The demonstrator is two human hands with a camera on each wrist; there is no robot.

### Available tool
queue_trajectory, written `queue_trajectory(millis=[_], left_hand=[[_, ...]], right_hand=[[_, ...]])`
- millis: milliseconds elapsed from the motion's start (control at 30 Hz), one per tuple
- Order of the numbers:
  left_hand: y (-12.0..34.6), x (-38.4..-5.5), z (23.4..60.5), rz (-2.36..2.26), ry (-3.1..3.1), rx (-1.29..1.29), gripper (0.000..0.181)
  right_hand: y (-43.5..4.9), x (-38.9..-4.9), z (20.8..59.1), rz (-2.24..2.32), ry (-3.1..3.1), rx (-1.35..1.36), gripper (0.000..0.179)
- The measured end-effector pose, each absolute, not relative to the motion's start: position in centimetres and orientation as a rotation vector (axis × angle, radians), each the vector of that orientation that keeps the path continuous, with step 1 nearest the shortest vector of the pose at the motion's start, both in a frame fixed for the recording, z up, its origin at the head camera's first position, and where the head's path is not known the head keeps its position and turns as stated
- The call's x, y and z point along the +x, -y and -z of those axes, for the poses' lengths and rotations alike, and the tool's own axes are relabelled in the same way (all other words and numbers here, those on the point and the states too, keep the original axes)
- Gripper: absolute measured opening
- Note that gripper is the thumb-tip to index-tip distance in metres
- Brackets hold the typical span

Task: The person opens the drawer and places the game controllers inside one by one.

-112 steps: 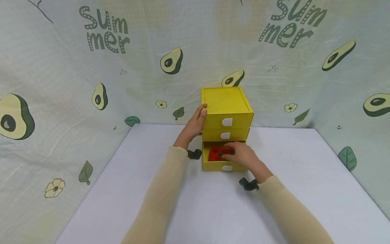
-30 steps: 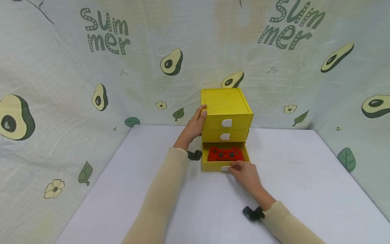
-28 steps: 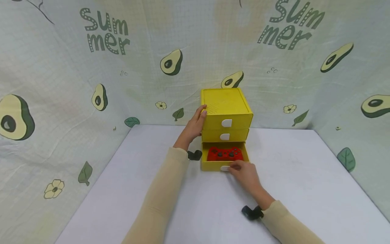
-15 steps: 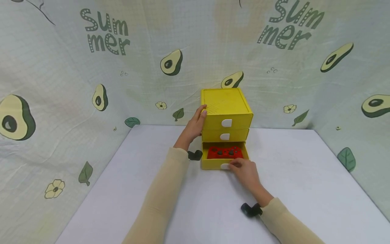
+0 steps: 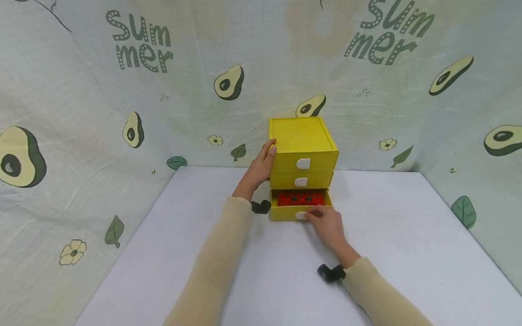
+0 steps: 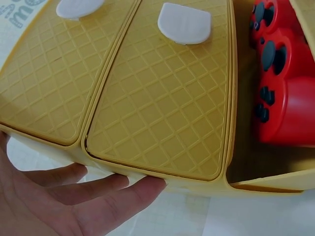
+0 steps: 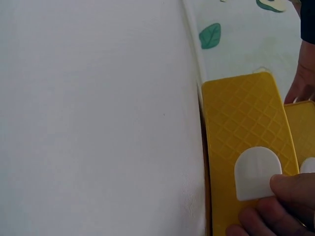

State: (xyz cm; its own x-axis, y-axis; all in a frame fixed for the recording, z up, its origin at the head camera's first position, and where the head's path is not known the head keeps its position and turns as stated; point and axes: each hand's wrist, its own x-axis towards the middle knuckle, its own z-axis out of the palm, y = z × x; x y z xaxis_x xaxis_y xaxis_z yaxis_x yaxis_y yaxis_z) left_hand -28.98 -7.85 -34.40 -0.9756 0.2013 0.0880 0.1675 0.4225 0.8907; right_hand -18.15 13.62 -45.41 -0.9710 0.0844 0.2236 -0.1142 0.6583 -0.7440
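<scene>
A small yellow drawer cabinet (image 5: 302,133) with three stacked drawers stands on the table. Its bottom drawer (image 5: 285,214) is partly pulled out, and inside lies a red game controller (image 5: 301,199) with black thumbsticks. My left hand (image 5: 258,168) rests against the cabinet's left side; in the left wrist view its extended fingers (image 6: 113,201) press the side wall. My right hand (image 5: 329,225) is at the bottom drawer's front, pinching the right edge of its white handle (image 7: 257,173). The right wrist view has the thumb on that handle and the other fingers curled beneath.
The two upper drawers are closed, with white handles (image 5: 303,163) on their fronts. A white tabletop (image 5: 408,235) lies around the cabinet. Behind it hangs a pale cloth (image 5: 261,45) printed with avocados and leaves. A dark wrist camera (image 5: 331,273) sits on the right wrist.
My right hand has left the controller for the drawer handle. Over the last second it has moved forward, and the bottom drawer has slid partway inward with the controller. The left hand has stayed put.
</scene>
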Motion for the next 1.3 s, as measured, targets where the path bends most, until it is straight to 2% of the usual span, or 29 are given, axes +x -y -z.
queue_trajectory(millis=[467,1300], left_hand=[[7.9,-28.9,34.4,-1.628,-2.627,0.334,0.048],[8.0,-28.8,34.2,-1.640,-2.692,0.399,0.055]], right_hand=[[-12.5,-20.1,46.2,-1.403,2.536,-0.147,0.020],[-12.5,-23.8,46.2,-1.341,2.471,-0.095,0.016]])
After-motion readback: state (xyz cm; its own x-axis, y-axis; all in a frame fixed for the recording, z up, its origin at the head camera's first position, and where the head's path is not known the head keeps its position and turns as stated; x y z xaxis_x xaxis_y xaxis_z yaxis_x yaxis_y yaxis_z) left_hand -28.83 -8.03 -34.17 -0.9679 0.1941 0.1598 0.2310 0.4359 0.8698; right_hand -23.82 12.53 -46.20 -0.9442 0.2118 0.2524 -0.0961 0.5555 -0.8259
